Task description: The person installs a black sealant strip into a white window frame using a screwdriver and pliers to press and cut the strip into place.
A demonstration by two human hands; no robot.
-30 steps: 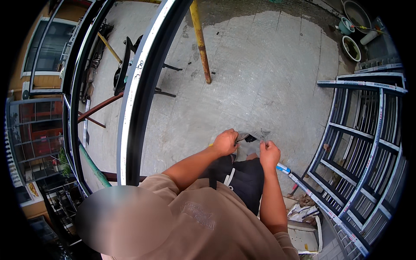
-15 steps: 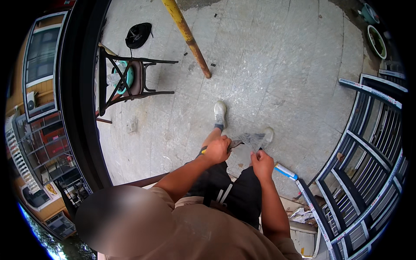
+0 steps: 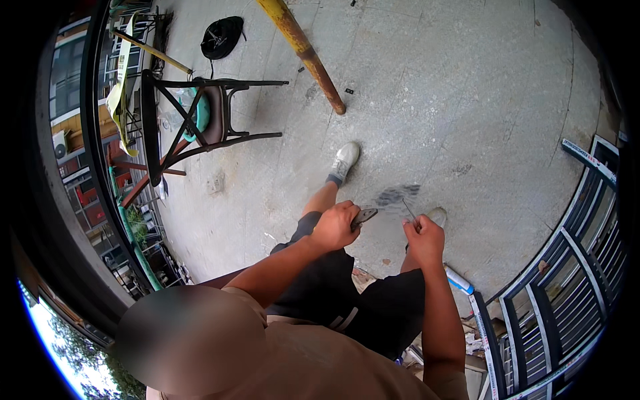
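My left hand point(image 3: 333, 227) is closed around a pair of pliers point(image 3: 365, 216), whose grey metal head sticks out to the right. The handles are mostly hidden in the fist. My right hand point(image 3: 425, 238) pinches a thin rod or wire point(image 3: 407, 208), its free end pointing up and to the left. A gap separates the pliers from the rod. Both hands are held above my legs, and a dark smudged patch point(image 3: 398, 194) marks the floor just beyond them.
Dark slatted metal frames point(image 3: 533, 307) lie at the right, beside a blue-and-white tube point(image 3: 459, 279). A rusty yellow pole point(image 3: 310, 60) stands ahead. At the left is a dark chair point(image 3: 220, 110) with a teal item on it; a black bundle point(image 3: 222, 38) lies beyond.
The view has swung, shifting the surroundings. The pliers and the rod are farther apart than before, and the rod now tilts up to the left more plainly. Both hands keep their hold.
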